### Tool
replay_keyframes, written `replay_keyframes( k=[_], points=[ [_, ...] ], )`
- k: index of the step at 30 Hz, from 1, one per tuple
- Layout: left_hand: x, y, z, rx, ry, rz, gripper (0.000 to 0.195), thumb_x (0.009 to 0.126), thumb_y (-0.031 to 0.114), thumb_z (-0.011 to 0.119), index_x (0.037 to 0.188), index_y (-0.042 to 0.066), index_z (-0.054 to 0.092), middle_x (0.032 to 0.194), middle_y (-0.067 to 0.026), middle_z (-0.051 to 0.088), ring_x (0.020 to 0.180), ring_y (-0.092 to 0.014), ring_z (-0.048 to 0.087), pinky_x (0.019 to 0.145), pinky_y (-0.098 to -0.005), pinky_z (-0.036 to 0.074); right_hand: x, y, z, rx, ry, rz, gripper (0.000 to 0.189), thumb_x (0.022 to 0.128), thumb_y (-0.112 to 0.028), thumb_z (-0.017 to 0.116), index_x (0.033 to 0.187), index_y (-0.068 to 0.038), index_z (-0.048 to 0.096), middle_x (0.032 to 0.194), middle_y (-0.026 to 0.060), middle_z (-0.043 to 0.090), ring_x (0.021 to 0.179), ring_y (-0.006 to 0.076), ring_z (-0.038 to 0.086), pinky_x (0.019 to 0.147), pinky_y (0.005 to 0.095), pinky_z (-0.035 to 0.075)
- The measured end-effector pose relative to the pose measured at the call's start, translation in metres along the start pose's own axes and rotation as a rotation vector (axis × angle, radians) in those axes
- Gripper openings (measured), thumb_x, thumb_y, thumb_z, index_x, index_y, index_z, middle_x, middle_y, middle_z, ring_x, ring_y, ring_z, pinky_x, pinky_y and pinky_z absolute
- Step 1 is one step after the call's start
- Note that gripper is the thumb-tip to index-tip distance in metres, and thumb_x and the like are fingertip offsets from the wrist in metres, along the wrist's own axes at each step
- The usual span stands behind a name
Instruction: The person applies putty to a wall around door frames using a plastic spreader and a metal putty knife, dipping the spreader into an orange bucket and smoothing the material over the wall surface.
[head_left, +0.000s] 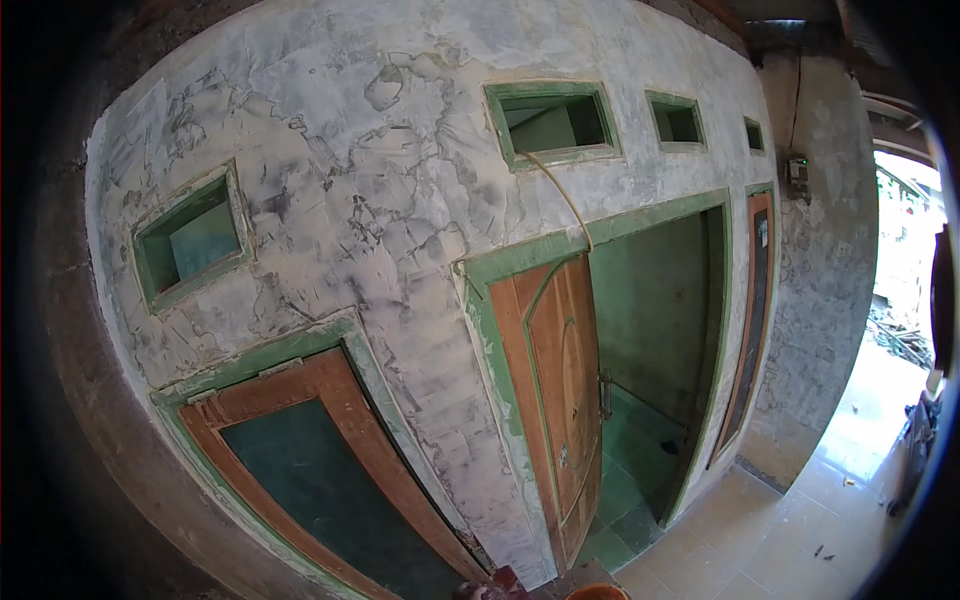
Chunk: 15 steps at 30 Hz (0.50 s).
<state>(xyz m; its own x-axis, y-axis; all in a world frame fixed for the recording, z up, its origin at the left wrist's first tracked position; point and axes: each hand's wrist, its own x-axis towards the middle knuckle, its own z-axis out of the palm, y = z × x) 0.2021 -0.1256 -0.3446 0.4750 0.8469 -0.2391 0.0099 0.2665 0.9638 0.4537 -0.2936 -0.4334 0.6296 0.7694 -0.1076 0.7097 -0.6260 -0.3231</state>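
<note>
Neither of my hands can be made out in view. Before me stands a wall (420, 322) coated with patchy grey and whitish plaster. A wooden door (559, 375) with a carved panel stands ajar in a green frame (652, 217). To its left, a brown wooden window (330, 375) with dark glass sits in another green frame. A thin yellowish cord or tube (562, 191) runs from a vent opening (559, 124) to the top of the door. At the bottom edge are a dark reddish thing (495, 585), too cut off to name, and the orange rim of a container (597, 592).
Small green-framed vents (677, 121) line the upper wall, one (193, 236) at the left. Past the doorway lies a tiled floor (622, 465). A grey pillar (817, 262) carries a small box (797, 178). Pale tiles (750, 532) and dark items (919, 442) lie at the right.
</note>
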Motion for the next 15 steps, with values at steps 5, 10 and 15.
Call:
replay_keyframes(
  k=[5, 10, 15],
  points=[
    [0.000, -0.005, 0.021, -0.132, 0.021, -0.142, 0.013, 0.074, 0.010, 0.060, 0.083, 0.001, 0.062, 0.076, -0.0069, 0.061, 0.066, -0.016, 0.058, 0.058, -0.0293, 0.049, -0.023, 0.005, 0.012, 0.015, 0.012, 0.042, 0.031, 0.078, -0.023, 0.051, 0.105, -0.010, 0.058, 0.101, 0.0148, 0.061, 0.095, 0.0295, 0.059, 0.084, 0.0435, 0.045],
    [-0.007, 0.003, 0.049, -0.132, -0.006, -0.314, 0.017, 0.078, 0.014, 0.060, 0.094, 0.008, 0.063, 0.080, -0.0013, 0.060, 0.072, -0.013, 0.058, 0.068, -0.0286, 0.047, -0.047, 0.000, 0.041, 0.064, 0.022, 0.058, 0.031, 0.078, -0.023, 0.050, 0.105, -0.010, 0.057, 0.102, 0.0149, 0.060, 0.095, 0.0296, 0.059, 0.085, 0.0434, 0.045],
    [0.007, 0.009, 0.076, -0.231, 0.003, -0.418, 0.021, 0.076, 0.003, 0.058, 0.096, 0.010, 0.061, 0.082, 0.0020, 0.057, 0.071, -0.011, 0.055, 0.060, -0.0280, 0.049, -0.072, -0.001, 0.039, 0.140, 0.059, 0.162, 0.031, 0.078, -0.022, 0.050, 0.106, -0.010, 0.057, 0.102, 0.0150, 0.060, 0.095, 0.0296, 0.059, 0.085, 0.0433, 0.044]
  ],
)
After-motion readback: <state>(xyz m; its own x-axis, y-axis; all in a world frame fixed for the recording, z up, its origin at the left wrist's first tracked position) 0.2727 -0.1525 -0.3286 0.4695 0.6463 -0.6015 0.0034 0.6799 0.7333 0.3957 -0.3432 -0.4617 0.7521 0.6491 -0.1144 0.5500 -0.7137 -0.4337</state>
